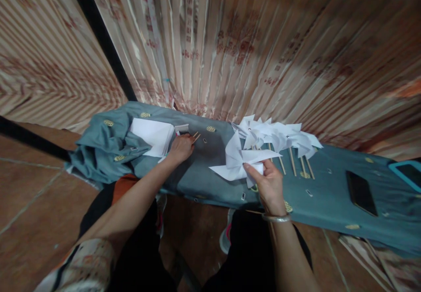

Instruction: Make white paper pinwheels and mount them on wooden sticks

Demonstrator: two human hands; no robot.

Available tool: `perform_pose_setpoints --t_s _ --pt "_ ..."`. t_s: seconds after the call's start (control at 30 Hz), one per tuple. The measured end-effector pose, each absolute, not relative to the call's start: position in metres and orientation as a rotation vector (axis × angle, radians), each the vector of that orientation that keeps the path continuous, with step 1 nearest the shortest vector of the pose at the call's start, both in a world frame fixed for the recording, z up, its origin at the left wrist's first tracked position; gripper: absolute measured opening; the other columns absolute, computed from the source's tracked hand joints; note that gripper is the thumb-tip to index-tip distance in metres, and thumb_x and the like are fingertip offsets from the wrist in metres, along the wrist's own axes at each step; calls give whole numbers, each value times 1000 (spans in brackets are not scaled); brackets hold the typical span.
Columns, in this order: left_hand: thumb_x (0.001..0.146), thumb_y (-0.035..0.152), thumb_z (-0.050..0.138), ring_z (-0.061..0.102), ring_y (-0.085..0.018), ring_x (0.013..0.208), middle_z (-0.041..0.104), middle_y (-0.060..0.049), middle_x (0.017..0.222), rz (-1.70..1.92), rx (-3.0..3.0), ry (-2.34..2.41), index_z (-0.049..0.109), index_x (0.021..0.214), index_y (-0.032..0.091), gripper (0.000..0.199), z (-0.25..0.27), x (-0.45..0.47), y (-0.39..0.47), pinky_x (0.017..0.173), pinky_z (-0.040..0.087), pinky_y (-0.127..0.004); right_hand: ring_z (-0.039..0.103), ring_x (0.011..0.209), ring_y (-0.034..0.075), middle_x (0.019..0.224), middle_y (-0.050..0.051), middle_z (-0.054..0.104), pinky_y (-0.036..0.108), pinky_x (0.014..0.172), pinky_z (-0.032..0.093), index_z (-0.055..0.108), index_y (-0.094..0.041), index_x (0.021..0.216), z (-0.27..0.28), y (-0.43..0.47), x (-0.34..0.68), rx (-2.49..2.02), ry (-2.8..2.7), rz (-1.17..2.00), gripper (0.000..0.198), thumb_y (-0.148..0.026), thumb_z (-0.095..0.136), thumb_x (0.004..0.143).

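Observation:
My right hand [269, 184] pinches a white paper pinwheel [234, 160] near its centre, thumb on top, above the cloth. No stick shows on this pinwheel. My left hand [180, 148] is lowered to the cloth with curled fingers, closed at thin wooden sticks [196, 137] whose ends poke out past the fingertips; the rest of them is hidden under the hand. Just left of it lies a stack of white paper sheets [153, 134]. Behind my right hand, several white pinwheels [279, 135] on wooden sticks [292, 161] lie overlapping in a row.
A grey-green patterned cloth [210, 182] covers the long, narrow surface, bunched up at the left end. To the right are a black phone [361, 192] and a blue-framed object [406, 173]. Pleated curtains [204, 42] hang behind, and a dark pole [101, 37] slants at the left.

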State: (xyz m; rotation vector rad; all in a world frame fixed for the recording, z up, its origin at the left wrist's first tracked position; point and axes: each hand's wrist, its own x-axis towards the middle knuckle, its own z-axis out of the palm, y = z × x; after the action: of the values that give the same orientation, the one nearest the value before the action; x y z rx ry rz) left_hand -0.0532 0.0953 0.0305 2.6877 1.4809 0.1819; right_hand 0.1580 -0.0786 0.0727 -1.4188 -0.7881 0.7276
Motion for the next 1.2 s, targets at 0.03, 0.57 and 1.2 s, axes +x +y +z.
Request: perform_pose_setpoints --t_s 0.03,0.57,1.2 --pt "85 19 50 66 -26 96 69 -15 104 184 2693 1476 69 106 12 29 30 -53 96 83 50 -35 70 86 23 96 6 76 38 82 54 68 -18 96 72 -79 158 -1416 -787 730 43 -34 82 60" --pt "84 9 48 63 -21 92 66 -9 97 604 2529 1121 70 99 14 27 36 -31 66 88 51 -34 71 79 22 89 5 77 34 74 55 66 -18 93 72 -80 152 -1481 -864 744 38 -35 80 63" --pt "61 35 76 58 -14 62 69 -3 68 623 1197 845 75 77 15 26 69 -28 24 59 44 -25 71 96 23 111 8 73 42 92 54 62 -23 115 79 -102 122 -1660 -1525 -97 28 -27 58 88"
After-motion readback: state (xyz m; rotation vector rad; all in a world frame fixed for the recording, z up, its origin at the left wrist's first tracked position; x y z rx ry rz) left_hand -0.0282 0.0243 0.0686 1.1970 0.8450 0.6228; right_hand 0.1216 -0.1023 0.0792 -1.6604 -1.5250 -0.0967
